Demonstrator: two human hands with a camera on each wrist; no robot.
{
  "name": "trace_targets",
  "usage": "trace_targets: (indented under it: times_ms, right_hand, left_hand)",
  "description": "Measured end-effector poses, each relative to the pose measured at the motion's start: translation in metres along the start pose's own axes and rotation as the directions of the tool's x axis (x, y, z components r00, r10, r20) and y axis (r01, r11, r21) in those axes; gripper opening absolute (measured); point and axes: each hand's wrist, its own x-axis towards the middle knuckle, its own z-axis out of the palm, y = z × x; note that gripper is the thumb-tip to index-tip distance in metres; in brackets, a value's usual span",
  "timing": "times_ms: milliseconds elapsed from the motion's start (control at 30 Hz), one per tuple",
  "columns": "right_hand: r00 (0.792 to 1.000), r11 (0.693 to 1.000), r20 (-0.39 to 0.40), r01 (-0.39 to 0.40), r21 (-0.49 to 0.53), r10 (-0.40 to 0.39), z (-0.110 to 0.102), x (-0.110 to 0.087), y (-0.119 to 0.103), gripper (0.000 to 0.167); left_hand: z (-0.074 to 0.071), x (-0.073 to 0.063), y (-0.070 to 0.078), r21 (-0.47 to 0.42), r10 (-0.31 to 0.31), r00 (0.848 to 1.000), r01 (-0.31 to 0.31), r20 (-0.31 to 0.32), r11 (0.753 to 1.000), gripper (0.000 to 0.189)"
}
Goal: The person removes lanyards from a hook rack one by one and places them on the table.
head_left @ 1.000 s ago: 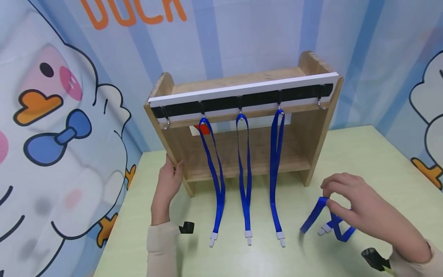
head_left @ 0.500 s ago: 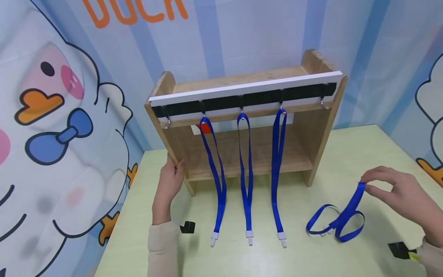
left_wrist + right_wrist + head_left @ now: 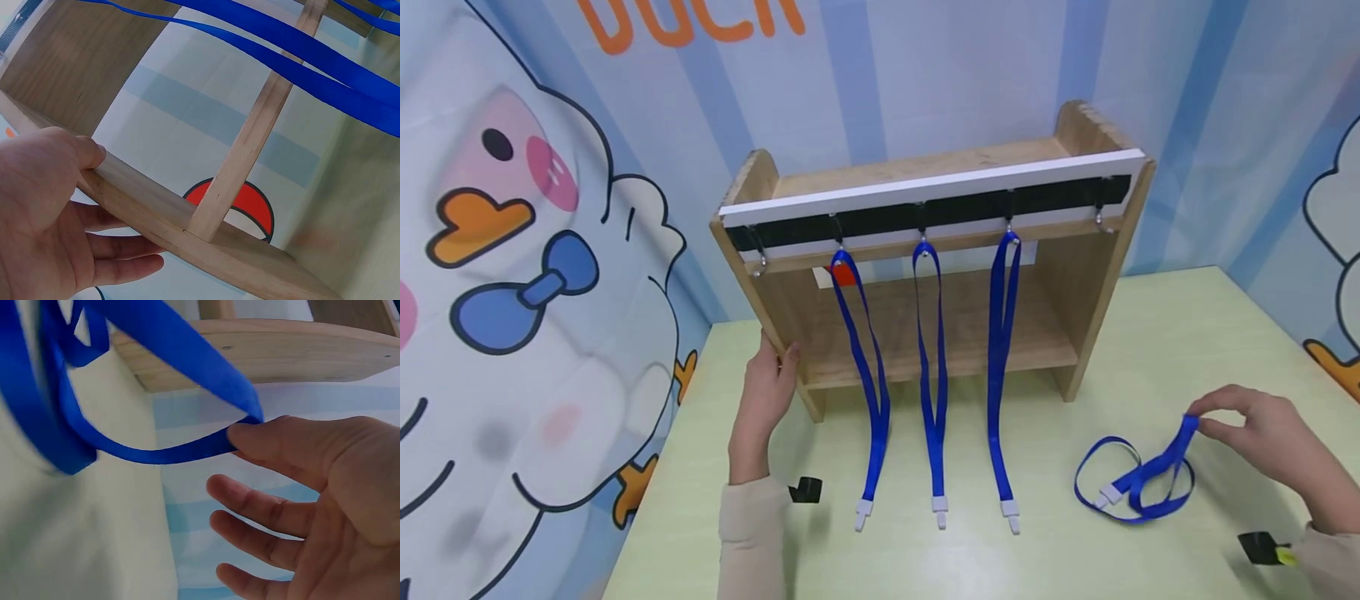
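My left hand [image 3: 769, 385] grips the left side panel of a wooden shelf [image 3: 940, 325], thumb on the inner face and fingers outside, as the left wrist view shows. On the right, my right hand [image 3: 1262, 433] pinches one end of a blue lanyard [image 3: 181, 356] between thumb and forefinger. The rest of that lanyard lies looped on the table, with its white clip [image 3: 1107, 497] at the left. Three more blue lanyards, left [image 3: 872, 400], middle [image 3: 934, 417] and right [image 3: 996, 375], hang from hooks on the shelf front, clips downward.
Along the shelf's top front runs a white and black strip [image 3: 940, 206] with several hooks. Its far left hook [image 3: 760, 265] and far right hook [image 3: 1101, 221] bear no lanyard. A pale green table [image 3: 962, 567] lies below, and a duck-print backdrop [image 3: 947, 67] surrounds it.
My right hand has moved right with the pinched lanyard, then dipped slightly. The lanyard's loops have spread and settled on the table. My left hand stays on the shelf panel.
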Motion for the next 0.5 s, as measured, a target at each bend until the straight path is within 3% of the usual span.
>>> trace_targets:
  times_ms: [267,500]
  right_hand:
    - [0.983,1.000,0.183,-0.003,0.017,0.000,0.016,0.001,0.001,0.009]
    - [0.971,1.000,0.239,-0.027,0.011,0.024,0.012,-0.001,0.002,0.024]
  left_hand:
    - [0.000,-0.001,0.001,-0.007,-0.010,1.000,0.010,0.001,1.000,0.056]
    - [-0.001,0.000,0.001,-0.007,0.007,1.000,-0.007,0.007,1.000,0.058]
